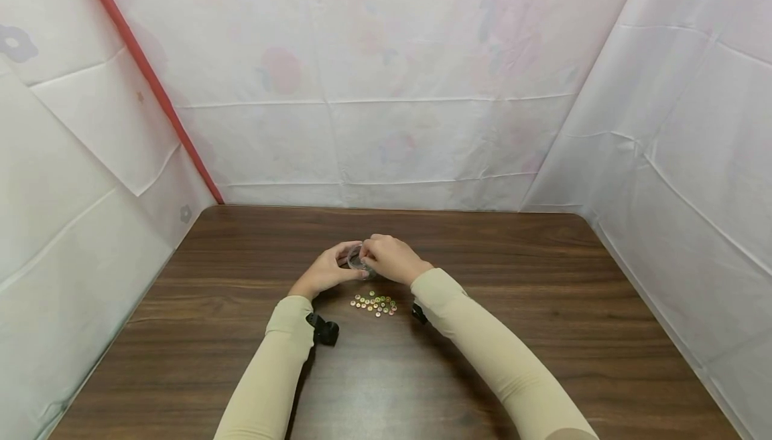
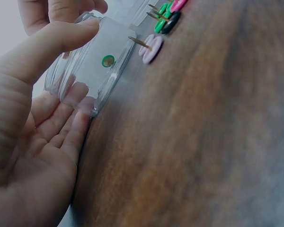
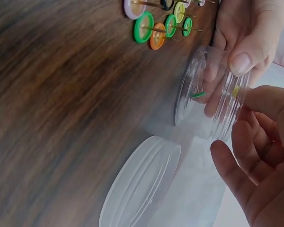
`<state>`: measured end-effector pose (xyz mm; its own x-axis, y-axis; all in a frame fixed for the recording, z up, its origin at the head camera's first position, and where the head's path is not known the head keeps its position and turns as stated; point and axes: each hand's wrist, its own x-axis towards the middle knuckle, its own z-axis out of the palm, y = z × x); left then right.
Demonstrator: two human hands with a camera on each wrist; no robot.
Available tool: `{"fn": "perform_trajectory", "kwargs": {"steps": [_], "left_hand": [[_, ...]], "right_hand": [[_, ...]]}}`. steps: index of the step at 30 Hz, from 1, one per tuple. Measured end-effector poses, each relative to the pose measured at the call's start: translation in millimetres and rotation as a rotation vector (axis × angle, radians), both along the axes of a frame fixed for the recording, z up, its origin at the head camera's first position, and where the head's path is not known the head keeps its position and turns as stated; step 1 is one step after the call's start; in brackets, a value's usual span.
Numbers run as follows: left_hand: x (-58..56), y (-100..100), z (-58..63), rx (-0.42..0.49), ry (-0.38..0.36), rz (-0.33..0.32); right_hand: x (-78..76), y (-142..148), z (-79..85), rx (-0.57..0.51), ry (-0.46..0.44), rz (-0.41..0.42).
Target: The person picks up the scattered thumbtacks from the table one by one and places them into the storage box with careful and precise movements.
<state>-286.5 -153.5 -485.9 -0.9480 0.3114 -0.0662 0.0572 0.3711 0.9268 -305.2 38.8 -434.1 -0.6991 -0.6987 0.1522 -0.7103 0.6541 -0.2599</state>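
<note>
My left hand (image 1: 328, 271) grips a clear plastic jar (image 2: 97, 56) with a threaded mouth, thumb on one side and fingers round the other. Inside lies a green-rimmed thumbtack (image 2: 108, 61). The right hand (image 1: 391, 258) is at the jar's mouth. In the right wrist view its fingertips meet the rim, with a small yellow thumbtack (image 3: 235, 91) at the tips, seen through the clear wall. Its other fingers (image 3: 248, 151) are bent beside the mouth. On the near side of the jar, a group of colourful thumbtacks (image 1: 375, 303) lies points up on the table.
A clear round lid (image 3: 141, 182) lies on the wooden table (image 1: 512, 333) close to the jar. Black wrist cameras (image 1: 326, 331) sit on both sleeved forearms. White patterned sheets (image 1: 374, 78) enclose the table at the back and sides.
</note>
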Motion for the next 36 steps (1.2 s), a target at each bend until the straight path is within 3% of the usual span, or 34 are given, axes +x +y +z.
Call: {"fn": "perform_trajectory", "kwargs": {"steps": [12, 36], "left_hand": [[-1.6, 0.2, -1.7, 0.019, 0.008, -0.007], [-5.0, 0.1, -4.6, 0.008, 0.039, -0.006]], "right_hand": [[-2.2, -1.9, -1.0, 0.041, 0.007, -0.004], [7.4, 20.1, 5.3, -0.069, 0.014, 0.036]]}}
